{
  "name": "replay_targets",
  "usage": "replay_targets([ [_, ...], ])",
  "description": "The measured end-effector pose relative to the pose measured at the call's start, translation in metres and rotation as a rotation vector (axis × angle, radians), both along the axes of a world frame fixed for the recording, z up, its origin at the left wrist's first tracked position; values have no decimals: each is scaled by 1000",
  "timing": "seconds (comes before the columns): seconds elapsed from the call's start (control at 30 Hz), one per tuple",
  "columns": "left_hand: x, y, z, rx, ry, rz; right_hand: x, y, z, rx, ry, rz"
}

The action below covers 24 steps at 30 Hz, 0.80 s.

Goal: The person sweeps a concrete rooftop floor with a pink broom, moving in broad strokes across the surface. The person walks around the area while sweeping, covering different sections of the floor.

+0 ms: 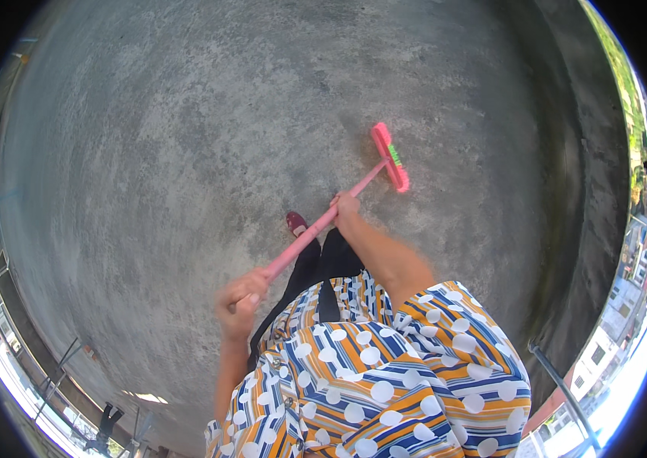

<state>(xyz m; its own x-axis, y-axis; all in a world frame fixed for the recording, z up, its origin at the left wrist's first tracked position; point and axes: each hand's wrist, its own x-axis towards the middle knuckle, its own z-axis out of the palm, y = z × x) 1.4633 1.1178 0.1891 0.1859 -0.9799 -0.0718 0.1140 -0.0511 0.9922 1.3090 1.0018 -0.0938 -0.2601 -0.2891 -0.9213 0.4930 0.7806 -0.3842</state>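
A pink broom handle (303, 243) slants across my front, running from lower left to upper right. My left hand (241, 300) is wrapped around its upper end, near my waist. Further down the shaft, my right hand (346, 206) grips it. The broom head (391, 158), pink with a band of green bristles, is at the far end, on or just above the grey concrete floor (232, 131); I cannot tell whether the bristles touch. One dark red shoe (296, 223) shows beside the handle; my other foot is hidden.
A low concrete wall (598, 189) curves along the right, with a dark, damp-looking strip at its foot. At lower right stands a metal pole (565, 389). Metal rods (55, 372) rise at the left edge, near a small brick-like piece (90, 352). Dark clothing (108, 421) hangs at lower left.
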Motion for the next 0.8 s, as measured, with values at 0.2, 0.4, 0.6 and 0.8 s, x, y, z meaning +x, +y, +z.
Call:
replay_targets([
  [0.2,27,55,85,-143,-541,-37,233,62,33,-18,-670,540],
  [0.4,78,95,130,-506,-733,4,347,105,130,-83,-967,531],
  [0.6,151,110,121,-583,-294,20,273,66,126,-88,-646,292],
  [0.8,170,42,52,-502,61,-201,145,30,83,-157,-353,-48],
])
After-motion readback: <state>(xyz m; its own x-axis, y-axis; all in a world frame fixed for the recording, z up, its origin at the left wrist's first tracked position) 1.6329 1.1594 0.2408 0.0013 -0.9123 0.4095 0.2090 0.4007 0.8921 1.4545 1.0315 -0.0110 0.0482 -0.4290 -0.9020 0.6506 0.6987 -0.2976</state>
